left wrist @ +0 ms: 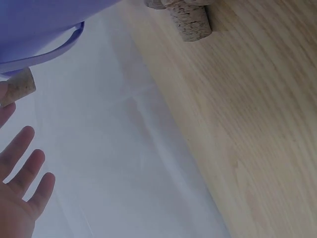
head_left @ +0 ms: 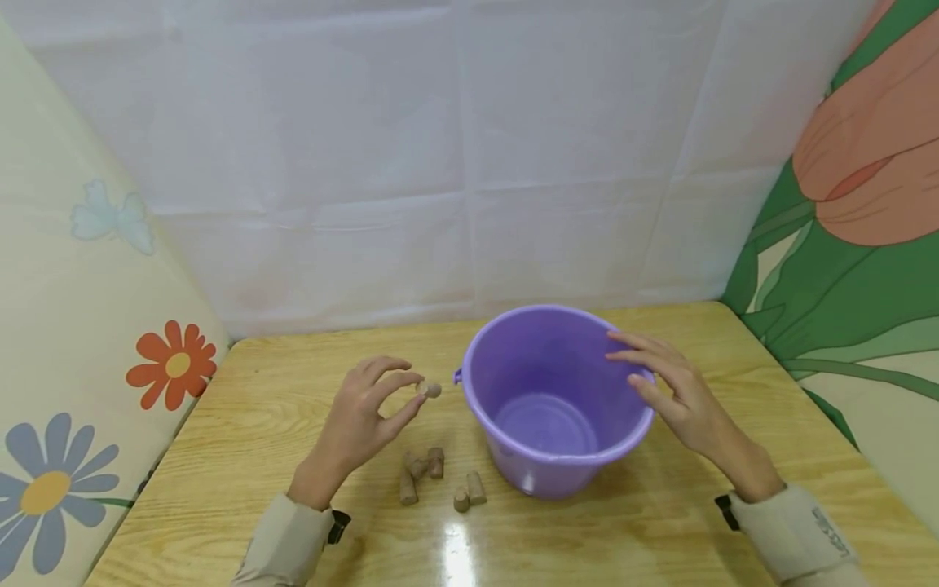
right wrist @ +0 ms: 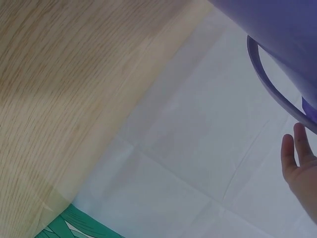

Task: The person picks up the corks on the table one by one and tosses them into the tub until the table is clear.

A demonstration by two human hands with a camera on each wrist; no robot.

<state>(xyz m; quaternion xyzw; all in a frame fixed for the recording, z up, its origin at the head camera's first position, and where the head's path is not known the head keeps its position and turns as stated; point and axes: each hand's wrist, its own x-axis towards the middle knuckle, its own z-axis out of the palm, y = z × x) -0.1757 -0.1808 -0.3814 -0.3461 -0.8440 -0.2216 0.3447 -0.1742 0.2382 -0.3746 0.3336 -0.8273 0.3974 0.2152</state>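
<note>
In the head view my left hand [head_left: 364, 409] pinches a cork [head_left: 433, 390] between thumb and index finger, left of the purple bucket [head_left: 506, 448] and above the table. The left wrist view shows this cork [left wrist: 21, 87] close to the bucket's handle [left wrist: 54, 53], with the other fingers spread. My right hand [head_left: 678, 391] lies over the bucket's right rim, its fingers mostly straight and reaching past the edge. The bucket stands upright, with its bare inner bottom showing. Between the left wrist and the bucket lie several corks [head_left: 407, 487] on the table.
The wooden table [head_left: 293, 367] ends at a white sheet [head_left: 352, 163] at the back. A flower-painted panel [head_left: 51, 326] borders the left side, and another panel with a large tulip [head_left: 866, 147] borders the right. The handle [right wrist: 270, 84] hangs on the bucket's far side.
</note>
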